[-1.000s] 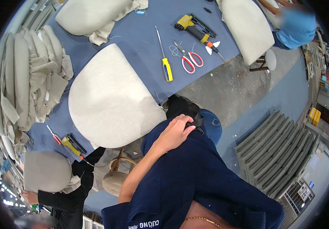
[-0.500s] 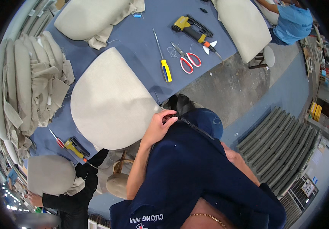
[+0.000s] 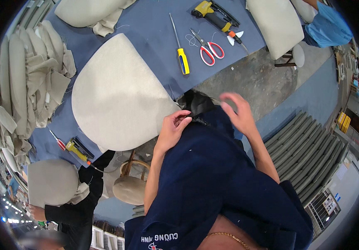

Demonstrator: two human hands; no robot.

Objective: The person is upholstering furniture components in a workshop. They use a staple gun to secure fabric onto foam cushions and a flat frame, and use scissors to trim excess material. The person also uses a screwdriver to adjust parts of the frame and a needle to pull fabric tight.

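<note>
My left hand (image 3: 174, 128) is closed, thumb against fingers, on a dark strip (image 3: 199, 121) at the hem of my navy shirt. What lies inside the pinch is partly hidden. My right hand (image 3: 238, 112) is raised to the right of it, fingers curved and apart, slightly blurred, with nothing visible in it. Just beyond my left hand, a beige upholstered seat cushion (image 3: 119, 93) rests on the blue-covered table, its straight edge toward me. Farther back lie a yellow-handled screwdriver (image 3: 182, 60), red-and-white scissors (image 3: 207, 50) and a yellow-and-black staple gun (image 3: 215, 17).
Piled beige cushions (image 3: 25, 75) stand at the left. A second staple gun (image 3: 79, 149) lies near the table's left end. A co-worker's dark sleeve (image 3: 65, 211) is beside another cushion (image 3: 52, 182). A stool (image 3: 129, 189) stands below; stacked grey-green pads (image 3: 304, 150) are at right.
My right hand has come up from beside my body to the right of my left hand. The left hand keeps its pinch. The view has shifted, so the table sits higher.
</note>
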